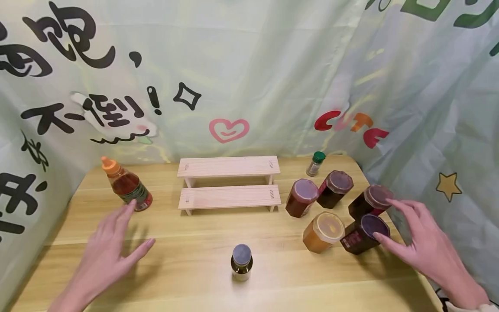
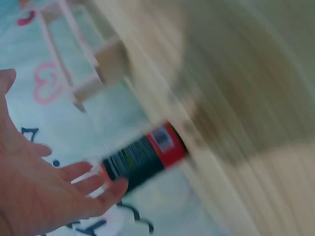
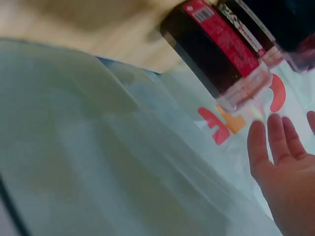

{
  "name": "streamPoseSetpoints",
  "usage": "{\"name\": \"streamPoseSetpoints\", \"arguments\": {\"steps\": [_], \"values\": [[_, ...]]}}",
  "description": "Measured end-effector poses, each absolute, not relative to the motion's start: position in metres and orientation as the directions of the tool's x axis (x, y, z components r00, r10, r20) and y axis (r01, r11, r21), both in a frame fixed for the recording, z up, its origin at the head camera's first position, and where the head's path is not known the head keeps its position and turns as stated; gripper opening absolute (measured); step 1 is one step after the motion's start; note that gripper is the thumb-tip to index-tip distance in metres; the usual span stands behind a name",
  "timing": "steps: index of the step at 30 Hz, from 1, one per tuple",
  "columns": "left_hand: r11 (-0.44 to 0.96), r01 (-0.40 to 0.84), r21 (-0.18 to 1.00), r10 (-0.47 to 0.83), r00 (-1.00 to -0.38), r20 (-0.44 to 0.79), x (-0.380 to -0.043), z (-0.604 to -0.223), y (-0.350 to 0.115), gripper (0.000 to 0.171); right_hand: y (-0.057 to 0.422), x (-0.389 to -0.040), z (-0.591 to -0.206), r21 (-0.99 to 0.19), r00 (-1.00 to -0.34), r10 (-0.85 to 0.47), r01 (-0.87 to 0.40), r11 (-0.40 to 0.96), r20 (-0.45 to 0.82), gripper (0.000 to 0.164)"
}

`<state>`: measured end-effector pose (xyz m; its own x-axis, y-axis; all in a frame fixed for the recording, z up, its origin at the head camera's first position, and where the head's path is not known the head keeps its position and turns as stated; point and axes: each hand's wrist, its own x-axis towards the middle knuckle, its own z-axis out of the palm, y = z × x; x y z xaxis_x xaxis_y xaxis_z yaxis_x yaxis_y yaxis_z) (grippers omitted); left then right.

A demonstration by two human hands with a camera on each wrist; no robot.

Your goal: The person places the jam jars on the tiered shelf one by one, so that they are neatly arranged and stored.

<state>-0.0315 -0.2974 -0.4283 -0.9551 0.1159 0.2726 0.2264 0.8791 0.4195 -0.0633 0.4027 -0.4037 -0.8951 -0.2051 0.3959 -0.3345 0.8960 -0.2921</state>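
Note:
On the left, my left hand (image 1: 105,255) reaches over the table with fingers spread. Its fingertips overlap the lower part of a sauce bottle (image 1: 126,184) with an orange nozzle cap; the bottle's dark label (image 2: 135,160) shows blurred in the left wrist view. My right hand (image 1: 429,242) is at the right edge, thumb and fingers apart. The thumb tip is right by the lid of a dark jar (image 1: 354,240), and the fingertips are beside the lid of another dark jar (image 1: 358,208) behind it. An amber jar (image 1: 315,237) stands just left of them. Neither hand grips anything.
A two-step wooden rack (image 1: 228,197) stands at the back middle. Right of it are a reddish jar (image 1: 297,204), another dark jar (image 1: 328,198) and a green-capped shaker (image 1: 313,167). A small dark bottle (image 1: 241,266) stands front centre. Printed cloth (image 1: 273,86) hangs around the table.

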Motion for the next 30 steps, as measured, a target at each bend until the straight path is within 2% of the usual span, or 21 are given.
{"name": "streamPoseSetpoints", "arguments": {"steps": [6, 15, 22, 30], "values": [[0.755, 0.181, 0.630, 0.102, -0.982, 0.160, -0.059, -0.430, -0.264, 0.104, 0.397, -0.052, -0.418, -0.357, -0.935, -0.151, -0.267, 0.895, 0.321, 0.097], [0.546, 0.145, 0.825, 0.106, -0.989, 0.104, -0.130, -0.446, -0.248, 0.121, 0.383, -0.048, -0.453, -0.540, -0.945, -0.085, -0.253, 0.803, 0.316, 0.108], [0.389, 0.051, 0.920, 0.177, -0.984, -0.021, -0.163, -0.455, -0.251, 0.125, 0.370, -0.046, -0.461, -0.588, -0.959, 0.014, -0.163, 0.792, 0.284, 0.116], [0.308, 0.075, 0.948, 0.273, -0.962, -0.013, -0.176, -0.462, -0.254, 0.120, 0.356, -0.044, -0.463, -0.611, -0.949, 0.106, -0.104, 0.785, 0.298, 0.113]]}}
